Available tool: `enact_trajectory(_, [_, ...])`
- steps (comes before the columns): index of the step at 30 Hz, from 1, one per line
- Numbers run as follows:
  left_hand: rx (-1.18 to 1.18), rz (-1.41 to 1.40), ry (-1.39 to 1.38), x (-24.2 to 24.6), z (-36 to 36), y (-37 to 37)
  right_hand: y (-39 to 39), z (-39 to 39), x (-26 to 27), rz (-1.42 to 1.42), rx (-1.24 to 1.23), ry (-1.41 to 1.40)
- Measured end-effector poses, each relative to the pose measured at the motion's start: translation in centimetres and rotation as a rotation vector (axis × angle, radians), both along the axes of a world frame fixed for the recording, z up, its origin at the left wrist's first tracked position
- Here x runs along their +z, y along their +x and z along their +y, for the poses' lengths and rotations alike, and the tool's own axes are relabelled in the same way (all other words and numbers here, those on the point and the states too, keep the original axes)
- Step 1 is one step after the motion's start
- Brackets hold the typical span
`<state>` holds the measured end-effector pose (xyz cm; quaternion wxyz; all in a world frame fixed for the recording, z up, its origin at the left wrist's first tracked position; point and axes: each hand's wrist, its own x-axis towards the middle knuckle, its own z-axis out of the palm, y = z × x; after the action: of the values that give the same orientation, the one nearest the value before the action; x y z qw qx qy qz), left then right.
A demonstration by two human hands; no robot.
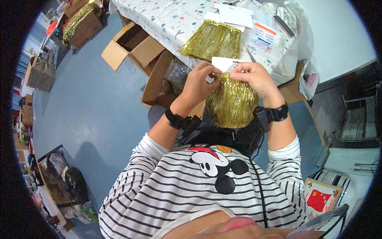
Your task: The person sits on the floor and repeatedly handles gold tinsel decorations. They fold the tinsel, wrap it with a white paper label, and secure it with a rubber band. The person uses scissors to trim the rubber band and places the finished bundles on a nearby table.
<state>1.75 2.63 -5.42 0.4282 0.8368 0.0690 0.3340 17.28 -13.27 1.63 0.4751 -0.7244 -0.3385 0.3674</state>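
A gold tinsel fringe (234,101) hangs down in front of me from its top band, held up at the table's edge. My left hand (203,80) pinches the band's left end between thumb and fingers. Further right, my right hand (252,76) pinches the same band, thumb and forefinger together. Just behind the band stands a white card (225,63) with a slot, partly hidden by the fringe and fingers. Another gold fringe (215,38) lies on the table beyond, its top edge by some white cards (235,16).
The table bears a patterned cloth (167,18), a printed plastic bag (264,34), a dark phone-like object (284,26) and a partly seen metal blade (251,56). Open cardboard boxes (146,49) stand left of the table. A white plastic bag (309,79) hangs at the right.
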Motion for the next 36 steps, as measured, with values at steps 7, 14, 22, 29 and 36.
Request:
enact_trajectory(7, [-0.036, -0.056, -0.009, -0.4, 0.4, 0.0, 0.0, 1.1, -0.3, -0.022, -0.074, 0.013])
enact_trajectory(14, [-0.047, -0.050, -0.026, -0.8, 0.9, -0.1, 1.2, 0.5, -0.7, -0.101, -0.048, -0.089])
enact_trajectory(22, [-0.028, -0.130, 0.118, -0.8, 0.4, 0.4, 1.5, -0.9, -0.2, -0.323, -0.007, -0.122])
enact_trajectory(29, [-0.042, -0.095, 0.146, -0.5, 0.3, 0.3, 1.5, -1.1, -0.2, -0.306, -0.027, -0.102])
enact_trajectory(36, [-0.030, -0.029, 0.115, -0.4, 0.1, 0.3, 0.9, -2.3, 0.3, -0.505, -0.128, -0.108])
